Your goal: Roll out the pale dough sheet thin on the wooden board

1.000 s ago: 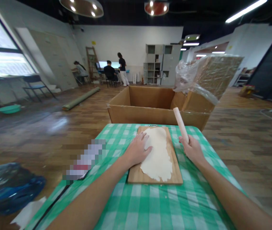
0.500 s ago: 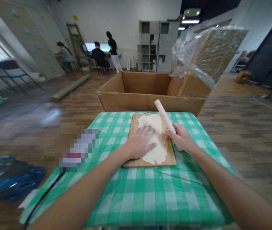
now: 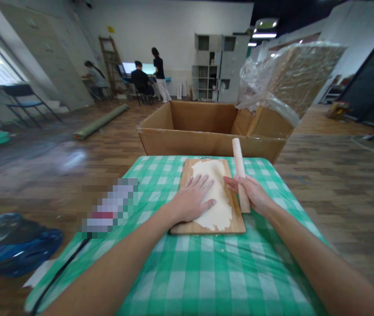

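Note:
A thin sheet of rolled-out dough with ragged edges covers much of a wooden cutting board. My left hand lies flat on the dough's left side, fingers spread and holding nothing. Off the board's right edge, my right hand grips a pale wooden rolling pin around its lower half. The pin leans nearly upright, its top end pointing away from me. Some right-hand fingers reach past the pin over the board's edge.
A green checked tablecloth covers the table. At left lies a blurred-out device with a black cable. Past the far edge stands a big cardboard box with plastic wrap. Several people are at the back; a blue bag sits lower left.
My right hand has turned the rolling pin more upright and shifted it right, so its lower end now shows below the hand. My left hand stays flat on the dough.

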Demonstrator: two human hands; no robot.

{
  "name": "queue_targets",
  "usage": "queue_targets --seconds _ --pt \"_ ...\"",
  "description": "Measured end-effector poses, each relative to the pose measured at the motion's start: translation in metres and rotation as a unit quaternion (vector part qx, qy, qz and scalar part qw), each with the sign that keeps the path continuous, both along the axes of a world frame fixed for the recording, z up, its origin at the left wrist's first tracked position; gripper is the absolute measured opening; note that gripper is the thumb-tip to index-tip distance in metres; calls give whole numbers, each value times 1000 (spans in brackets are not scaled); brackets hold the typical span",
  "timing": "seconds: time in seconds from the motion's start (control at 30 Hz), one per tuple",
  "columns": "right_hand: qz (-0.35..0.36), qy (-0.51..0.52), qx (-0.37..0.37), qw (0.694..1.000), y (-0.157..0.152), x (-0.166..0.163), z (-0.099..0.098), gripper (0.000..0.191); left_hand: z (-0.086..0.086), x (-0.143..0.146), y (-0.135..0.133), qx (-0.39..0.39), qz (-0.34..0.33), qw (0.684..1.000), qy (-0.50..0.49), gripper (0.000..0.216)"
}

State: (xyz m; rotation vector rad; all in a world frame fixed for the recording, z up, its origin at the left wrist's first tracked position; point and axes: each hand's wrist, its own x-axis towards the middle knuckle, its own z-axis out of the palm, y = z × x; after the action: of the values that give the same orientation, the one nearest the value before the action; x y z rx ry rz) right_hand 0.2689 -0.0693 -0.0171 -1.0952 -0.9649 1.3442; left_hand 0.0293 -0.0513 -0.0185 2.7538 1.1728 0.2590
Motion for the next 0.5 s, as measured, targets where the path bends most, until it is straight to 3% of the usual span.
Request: queue_targets --seconds 0.13,0.33,0.43,0.5 --pt "-34 -26 -7 999 8 15 -3 20 2 -5 3 4 2 1000 -10 68" --pt "-102 -120 -15 987 11 29 -14 34 -3 -11 16 9 58 998 -20 63" --pt "-100 -225 17 969 11 35 -15 39 -6 -16 26 25 89 994 -51 55" --pt "-93 -325 29 941 12 40 -14 37 -9 -21 33 30 102 991 -85 49"
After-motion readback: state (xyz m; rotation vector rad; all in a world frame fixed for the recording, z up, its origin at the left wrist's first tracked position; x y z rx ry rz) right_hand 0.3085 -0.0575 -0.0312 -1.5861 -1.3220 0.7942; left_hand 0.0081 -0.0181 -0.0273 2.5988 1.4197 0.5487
